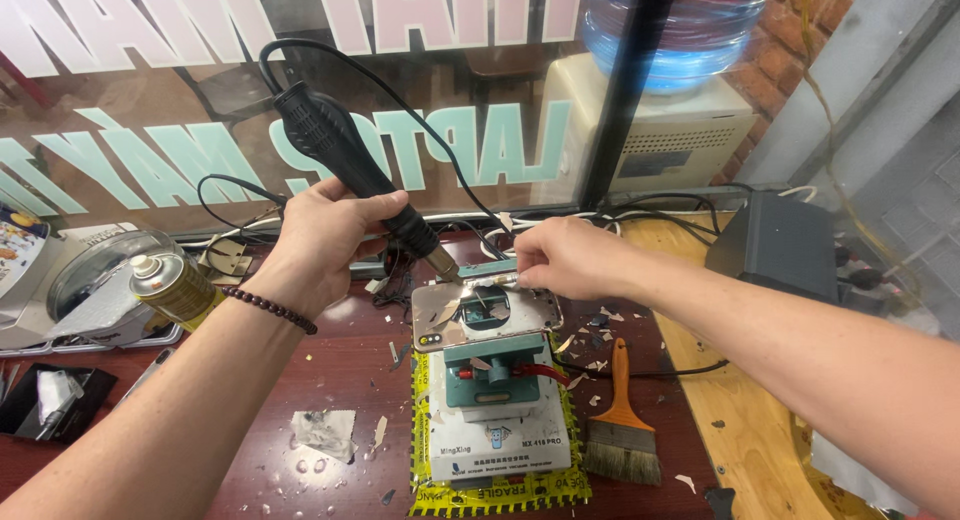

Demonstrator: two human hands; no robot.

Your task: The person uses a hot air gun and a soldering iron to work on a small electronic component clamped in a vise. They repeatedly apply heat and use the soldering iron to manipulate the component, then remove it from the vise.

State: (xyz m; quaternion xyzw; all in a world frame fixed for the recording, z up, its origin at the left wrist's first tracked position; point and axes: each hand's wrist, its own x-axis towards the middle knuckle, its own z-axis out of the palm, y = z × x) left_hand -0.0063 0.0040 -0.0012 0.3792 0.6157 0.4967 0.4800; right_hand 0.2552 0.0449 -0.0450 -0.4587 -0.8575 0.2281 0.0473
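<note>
We see a phone (pixel 480 315) with a glossy, mirror-like back, its glass flaked and broken around a rectangular gap, lying flat on a teal metal clamp fixture (pixel 493 372) at the middle of the dark red tabletop (pixel 300 380). Our left hand (pixel 320 235) wraps its fingers closed around the ribbed black handle of a hot-air wand (pixel 350 150), tilted so its metal nozzle points down at the phone's upper edge; a bead bracelet (pixel 270 307) circles that wrist. Our right hand (pixel 565 255) reaches in from the right, fingers pinched together on the phone's top edge. A wooden-handled bristle brush (pixel 622 420) lies just right of the fixture.
</note>
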